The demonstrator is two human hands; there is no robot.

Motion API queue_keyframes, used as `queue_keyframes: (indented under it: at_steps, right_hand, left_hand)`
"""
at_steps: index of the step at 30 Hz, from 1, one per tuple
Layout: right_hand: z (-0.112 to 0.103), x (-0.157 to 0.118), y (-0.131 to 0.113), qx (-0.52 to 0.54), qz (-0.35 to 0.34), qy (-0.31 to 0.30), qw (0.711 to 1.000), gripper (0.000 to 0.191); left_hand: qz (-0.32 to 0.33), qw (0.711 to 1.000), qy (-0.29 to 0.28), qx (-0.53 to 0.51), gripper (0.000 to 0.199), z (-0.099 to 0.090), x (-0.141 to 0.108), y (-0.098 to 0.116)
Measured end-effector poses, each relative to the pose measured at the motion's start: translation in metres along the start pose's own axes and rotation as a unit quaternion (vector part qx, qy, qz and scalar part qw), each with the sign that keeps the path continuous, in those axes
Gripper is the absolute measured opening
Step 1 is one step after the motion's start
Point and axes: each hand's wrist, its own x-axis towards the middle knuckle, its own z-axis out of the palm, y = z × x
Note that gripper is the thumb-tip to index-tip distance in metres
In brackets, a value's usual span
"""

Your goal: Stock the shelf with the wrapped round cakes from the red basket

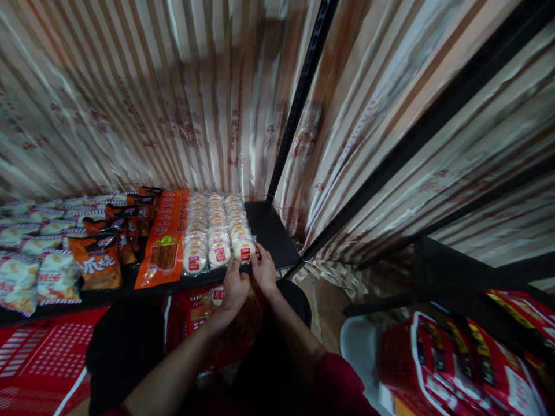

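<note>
On the black shelf, three columns of clear packets of round white cakes with red labels run back toward the curtain. At the front of the rightmost column, both my hands are on one packet of round white cakes [243, 251]. My left hand [236, 287] has its fingers closed at the packet's lower left edge. On the other side my right hand [263, 269] pinches its right edge. The packet leans face-up against those behind it. Left of the columns lies a flat orange snack pack [163, 245]. Fingertips are partly hidden.
Orange-brown snack bags [99, 263] and white chip-like bags [58, 277] stand in rows at left. Below the shelf are red baskets [56, 352]. A black upright post [299, 104] rises at the shelf's back right corner. Red packages [459, 358] fill a basket at lower right.
</note>
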Motion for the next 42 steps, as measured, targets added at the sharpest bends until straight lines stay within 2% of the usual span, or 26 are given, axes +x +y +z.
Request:
queue_keyframes:
  at_steps: [12, 20, 28, 37, 42]
  right_hand:
    - [0.008, 0.000, 0.009, -0.007, -0.020, 0.002, 1.000, 0.041]
    - [0.008, -0.002, 0.009, -0.034, -0.031, -0.009, 0.999, 0.044]
    - [0.007, -0.004, 0.009, -0.040, -0.038, -0.012, 0.998, 0.043]
    - [0.012, -0.005, 0.014, -0.014, -0.027, 0.003, 1.000, 0.041]
    - [0.013, -0.007, 0.017, 0.027, -0.036, 0.032, 0.998, 0.039]
  left_hand:
    - [0.037, 0.999, -0.020, 0.035, 0.053, -0.003, 0.001, 0.003]
    - [0.033, 0.998, -0.019, 0.049, 0.050, -0.001, -0.001, 0.004]
    - [0.083, 0.992, -0.038, 0.091, 0.053, 0.001, -0.012, 0.010]
    - [0.068, 0.983, -0.087, 0.146, 0.057, -0.002, -0.009, 0.010]
    - [0.068, 0.983, -0.087, 0.148, 0.057, -0.004, -0.010, 0.014]
